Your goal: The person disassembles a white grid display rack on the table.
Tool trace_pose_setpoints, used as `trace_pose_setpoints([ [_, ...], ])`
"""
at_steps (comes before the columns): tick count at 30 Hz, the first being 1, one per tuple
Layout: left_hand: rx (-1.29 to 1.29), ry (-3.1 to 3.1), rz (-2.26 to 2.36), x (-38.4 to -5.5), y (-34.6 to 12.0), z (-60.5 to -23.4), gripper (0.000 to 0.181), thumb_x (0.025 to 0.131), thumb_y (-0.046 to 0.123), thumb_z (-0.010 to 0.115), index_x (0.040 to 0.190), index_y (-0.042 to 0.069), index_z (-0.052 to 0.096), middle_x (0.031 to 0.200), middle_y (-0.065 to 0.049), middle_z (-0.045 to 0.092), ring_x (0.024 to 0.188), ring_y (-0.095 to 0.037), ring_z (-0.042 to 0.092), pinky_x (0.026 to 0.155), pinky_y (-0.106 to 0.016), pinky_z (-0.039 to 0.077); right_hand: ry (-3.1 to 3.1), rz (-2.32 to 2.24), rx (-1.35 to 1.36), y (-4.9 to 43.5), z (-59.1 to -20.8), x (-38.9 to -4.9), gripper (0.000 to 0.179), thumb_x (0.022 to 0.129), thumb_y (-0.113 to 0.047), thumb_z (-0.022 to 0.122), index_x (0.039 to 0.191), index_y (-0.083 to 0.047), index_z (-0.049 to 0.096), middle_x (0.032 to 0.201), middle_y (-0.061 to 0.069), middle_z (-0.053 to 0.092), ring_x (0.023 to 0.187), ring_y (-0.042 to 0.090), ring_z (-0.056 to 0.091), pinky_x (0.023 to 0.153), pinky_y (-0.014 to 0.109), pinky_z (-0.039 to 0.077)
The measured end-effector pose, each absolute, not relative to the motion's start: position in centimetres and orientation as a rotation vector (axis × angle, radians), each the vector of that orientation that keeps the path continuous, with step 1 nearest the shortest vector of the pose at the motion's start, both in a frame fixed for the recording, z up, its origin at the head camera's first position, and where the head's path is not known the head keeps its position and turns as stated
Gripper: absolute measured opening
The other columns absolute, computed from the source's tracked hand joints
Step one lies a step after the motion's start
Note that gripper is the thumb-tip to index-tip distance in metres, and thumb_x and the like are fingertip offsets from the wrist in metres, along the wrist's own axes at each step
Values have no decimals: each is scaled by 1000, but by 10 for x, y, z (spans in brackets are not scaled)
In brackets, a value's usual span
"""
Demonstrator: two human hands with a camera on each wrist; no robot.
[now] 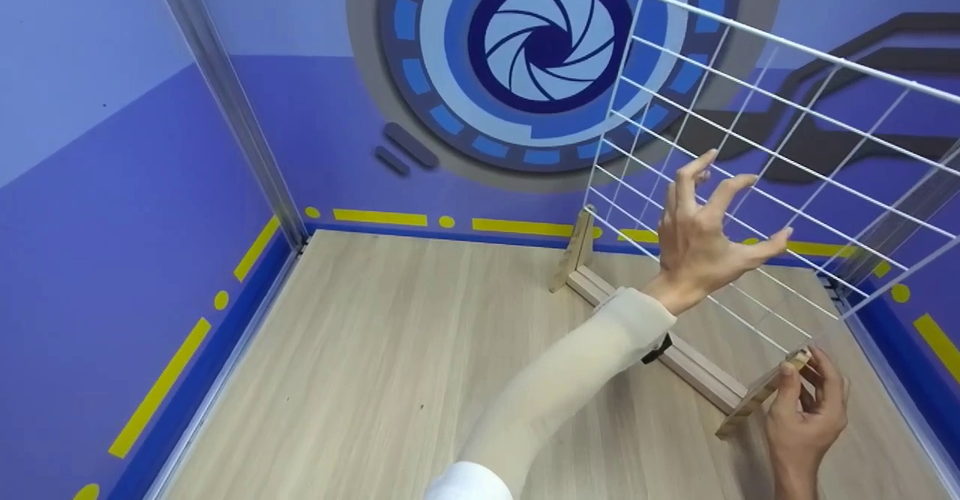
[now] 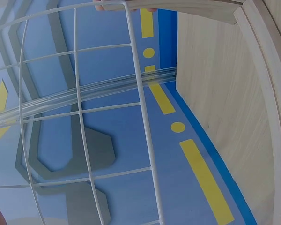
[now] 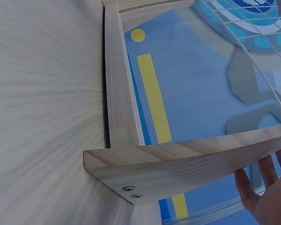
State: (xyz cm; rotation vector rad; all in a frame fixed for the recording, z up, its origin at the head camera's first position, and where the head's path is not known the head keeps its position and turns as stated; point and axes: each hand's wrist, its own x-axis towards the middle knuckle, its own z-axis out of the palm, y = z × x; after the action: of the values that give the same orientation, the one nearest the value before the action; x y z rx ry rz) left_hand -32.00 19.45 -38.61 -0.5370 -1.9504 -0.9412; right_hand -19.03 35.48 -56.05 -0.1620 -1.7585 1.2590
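A white wire grid panel (image 1: 795,114) leans back in a wooden stand, its lower edge running between the two end pieces. The stand has a long crossbar (image 1: 701,376), a far end piece (image 1: 576,249) and a near end piece (image 3: 192,161) with two screws. My left hand (image 1: 701,238) is in front of the grid, fingers spread and slightly bent, holding nothing. Thumb and fingers of my right hand (image 1: 810,410) pinch the top of the near end piece, at the grid's lower corner. In the right wrist view, the fingertips (image 3: 246,187) lie along its outer face.
The stand sits on a light wood-grain tabletop (image 1: 360,350). Blue printed walls (image 1: 112,185) enclose the back and sides, with a metal corner post (image 1: 232,103) at the back left. A black band (image 1: 657,350) shows at my left wrist.
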Motion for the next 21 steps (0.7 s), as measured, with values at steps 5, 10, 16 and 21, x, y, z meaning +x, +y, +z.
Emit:
trace_pose_setpoints([
  [5,-495,-1942,-955,-321,187,-385,69,72,59,92,127,23,72,158,-11,44,131,-15,54,91,-4,39,-1720,1291,-141,347,-552,-186,41,97,9,67,138,13,61,117,-15,58,109,-1,65,90,6,52],
  [10,-478,-1934,-970,-322,182,-385,69,72,58,93,127,23,72,157,-12,45,130,-15,55,89,-4,39,-1760,1264,-157,341,-542,-182,41,99,6,67,139,10,62,117,-19,56,109,-4,63,91,6,51],
  [16,-458,-1941,-944,-323,174,-386,68,72,60,92,127,24,72,157,-10,46,130,-15,55,92,-6,40,-1755,1274,-162,336,-534,-177,41,99,6,67,139,11,62,116,-18,57,109,-3,63,91,6,51],
  [21,-463,-1926,-954,-325,164,-389,67,73,58,92,126,22,73,158,-11,46,131,-18,56,96,-10,43,-1761,1278,-162,335,-534,-178,41,99,6,67,140,9,62,116,-20,57,109,-4,63,91,6,51],
])
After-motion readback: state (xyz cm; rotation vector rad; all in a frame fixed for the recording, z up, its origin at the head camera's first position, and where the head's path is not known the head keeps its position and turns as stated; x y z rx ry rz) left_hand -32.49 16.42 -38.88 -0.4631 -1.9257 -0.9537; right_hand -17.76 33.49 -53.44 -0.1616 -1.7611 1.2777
